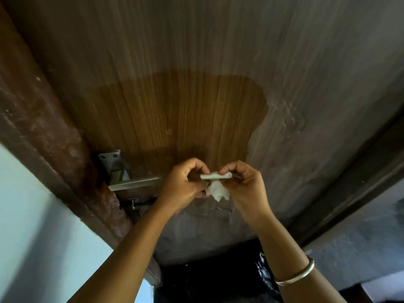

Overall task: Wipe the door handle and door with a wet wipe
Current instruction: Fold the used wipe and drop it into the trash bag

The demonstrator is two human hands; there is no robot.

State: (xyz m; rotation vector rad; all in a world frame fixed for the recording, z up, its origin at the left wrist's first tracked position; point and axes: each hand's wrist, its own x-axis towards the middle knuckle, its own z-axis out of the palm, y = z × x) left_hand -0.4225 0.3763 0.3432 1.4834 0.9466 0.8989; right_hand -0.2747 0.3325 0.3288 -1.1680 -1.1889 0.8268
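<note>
The person stands close to the door [196, 62], both hands raised in front of it. The left hand [184, 182] and the right hand [242, 182] are curled nearly closed, each pinching one end of a folded wet wipe [215, 177] between thumb and fingertips. A looser, crumpled part of the wipe hangs just below the folded edge. It looks as though the wipe is being folded over or turned to a fresh side, held just clear of the wood.

On progress, my guess is about midway. A broad, fan-shaped patch above the hands looks darker and richer in colour than the dull, greyish surface around it, which suggests that part has been wiped. The right side of the door, with faint smeary marks, and the stretch below the hands seem not yet done. The metal door handle [135, 183] juts out just left of the left hand; I cannot tell whether it has been cleaned. A bangle [295, 275] sits on the right wrist.
</note>
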